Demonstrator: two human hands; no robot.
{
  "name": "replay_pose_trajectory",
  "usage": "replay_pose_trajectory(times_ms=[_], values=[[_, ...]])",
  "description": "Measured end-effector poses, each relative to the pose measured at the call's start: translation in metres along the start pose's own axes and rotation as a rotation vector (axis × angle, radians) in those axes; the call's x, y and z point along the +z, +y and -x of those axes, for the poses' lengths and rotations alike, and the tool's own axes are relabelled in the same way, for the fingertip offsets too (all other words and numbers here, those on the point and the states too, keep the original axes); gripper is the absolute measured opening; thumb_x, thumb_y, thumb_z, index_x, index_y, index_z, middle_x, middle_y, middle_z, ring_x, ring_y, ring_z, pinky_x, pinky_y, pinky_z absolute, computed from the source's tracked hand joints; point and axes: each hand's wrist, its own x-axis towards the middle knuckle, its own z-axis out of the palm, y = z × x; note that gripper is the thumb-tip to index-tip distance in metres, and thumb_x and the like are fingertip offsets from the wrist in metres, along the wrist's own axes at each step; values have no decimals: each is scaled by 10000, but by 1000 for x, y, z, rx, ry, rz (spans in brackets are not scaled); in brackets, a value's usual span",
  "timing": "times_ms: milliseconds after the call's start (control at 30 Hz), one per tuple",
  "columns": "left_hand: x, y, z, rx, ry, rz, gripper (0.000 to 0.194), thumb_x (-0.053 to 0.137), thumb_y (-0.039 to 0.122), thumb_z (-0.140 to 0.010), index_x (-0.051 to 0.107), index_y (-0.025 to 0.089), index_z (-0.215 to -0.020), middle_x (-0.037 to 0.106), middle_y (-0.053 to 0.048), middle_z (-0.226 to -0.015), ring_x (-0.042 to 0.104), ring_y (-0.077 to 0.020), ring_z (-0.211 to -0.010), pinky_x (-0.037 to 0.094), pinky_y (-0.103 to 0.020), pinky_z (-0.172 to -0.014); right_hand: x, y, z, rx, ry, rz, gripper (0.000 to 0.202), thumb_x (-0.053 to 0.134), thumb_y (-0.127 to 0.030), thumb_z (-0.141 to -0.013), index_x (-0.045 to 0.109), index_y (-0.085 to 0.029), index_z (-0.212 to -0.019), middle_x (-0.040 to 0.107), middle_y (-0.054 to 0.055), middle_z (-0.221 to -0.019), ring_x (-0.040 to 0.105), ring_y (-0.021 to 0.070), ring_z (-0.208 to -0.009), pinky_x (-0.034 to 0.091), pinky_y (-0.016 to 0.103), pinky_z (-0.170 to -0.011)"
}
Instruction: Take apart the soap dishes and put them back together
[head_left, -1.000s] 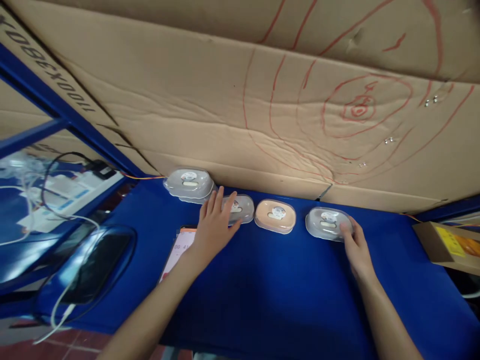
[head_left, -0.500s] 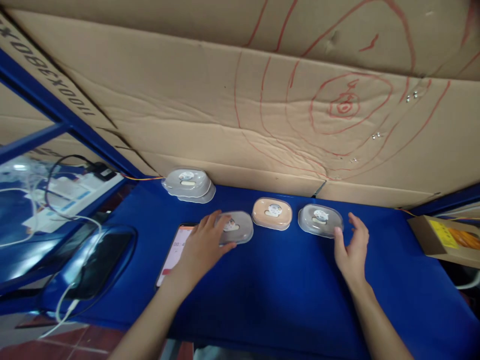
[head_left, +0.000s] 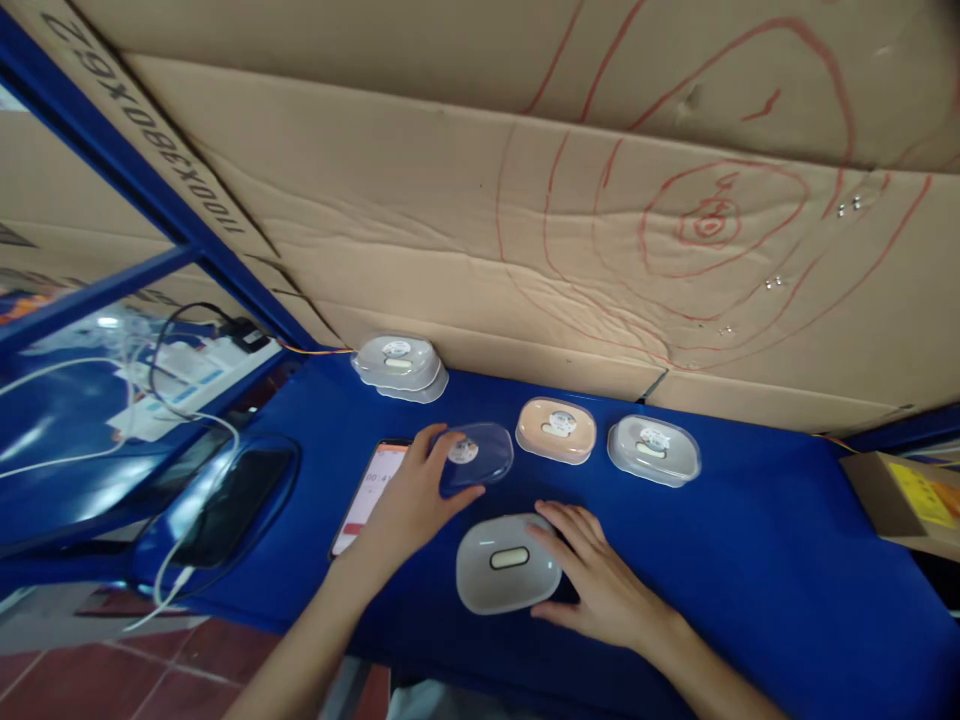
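My left hand [head_left: 427,490] grips the left end of a clear lid [head_left: 487,452] with a round sticker, low over the blue table. Nearer to me, my right hand [head_left: 589,570] holds the right side of a grey box [head_left: 480,580] with an oval window in its bottom. A lidded pink box [head_left: 534,430] and a lidded grey box [head_left: 622,450] stand in a row to the right of the lid. At the back left sit stacked grey boxes [head_left: 420,370].
A phone [head_left: 360,500] showing a timer lies beside my left forearm. Cables, a power strip [head_left: 225,365] and a dark device [head_left: 236,505] are at the left. A cardboard box [head_left: 877,490] stands at the right; a cardboard wall [head_left: 450,240] rises behind.
My right hand has moved left from beside the right grey box and taken hold of an open grey box. The lid under my left hand is now apart from that box. The view has shifted.
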Motion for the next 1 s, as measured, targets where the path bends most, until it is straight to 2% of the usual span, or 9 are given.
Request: replay_pose_trajectory(times_ms=[100,233,333,400,500,567,667,833,1000], values=[[11,-12,-29,13,-48,-14,591,834,299,-816,566,218,-1336,543,-168,-1470,600,-394,-1369,520,-571,-1116,-4,1,1,12,-35,-39,846,834,-361,-873,413,-255,-1600,465,169,-1643,487,356,-1485,446,568,-1198],[23,-10,-42,40,-89,-9,606,827,281,-825,557,200,-1361,531,-186,-1521,525,-390,-1456,463,-566,-1178,-8,4,2,57,-29,-39,972,885,-390,-823,356,-244,-1625,432,196,-1659,463,395,-1499,414,625,-1204],[18,7,-24,39,-54,-11,603,708,321,-941,474,183,-1480,342,-240,-1675,308,-429,-1588,316,-657,-1249,-9,6,1,96,-14,-59,1009,878,-411,-833,303,-240,-1645,477,204,-1623,486,392,-1481,419,623,-1196],[11,22,0,87,-48,38,595,631,389,-1000,428,240,-1539,326,-197,-1703,320,-379,-1593,354,-604,-1249,-10,6,-1,101,-8,-88,983,862,-400,-851,304,-238,-1643,531,196,-1576,525,374,-1447,443,592,-1181],[8,42,36,222,-351,100,948,863,491,-798,375,380,-1602,384,-141,-1699,412,-413,-1537,393,-636,-1218,-11,6,-2,108,-2,-116,965,870,-399,-842,337,-224,-1627,560,192,-1538,545,369,-1416,451,574,-1172],[13,48,52,225,-454,110,1020,924,386,-724,392,396,-1594,442,-138,-1667,454,-435,-1501,398,-676,-1196,-10,6,-3,119,-7,-133,980,882,-406,-828,340,-228,-1625,562,186,-1532,541,368,-1415,440,572,-1179],[20,49,59,146,-459,201,970,886,248,-729,413,374,-1567,520,-119,-1596,505,-403,-1457,414,-646,-1191,-7,7,-1,131,-19,-204,1040,901,-434,-802,310,-251,-1637,537,185,-1555,507,386,-1444,392,603,-1204],[10,46,57,80,-504,498,940,879,293,-747,369,341,-1535,519,-115,-1560,539,-361,-1414,450,-557,-1174,-4,8,8,240,13,-593,929,784,-370,-916,237,-290,-1663,443,181,-1640,471,351,-1493,395,552,-1217],[4,52,59,-28,-494,623,828,861,355,-793,403,321,-1481,589,-104,-1457,620,-331,-1285,500,-519,-1086,-8,0,9,317,1,-1098,1157,898,-538,-791,186,-333,-1679,335,137,-1715,384,347,-1558,269,547,-1289]])
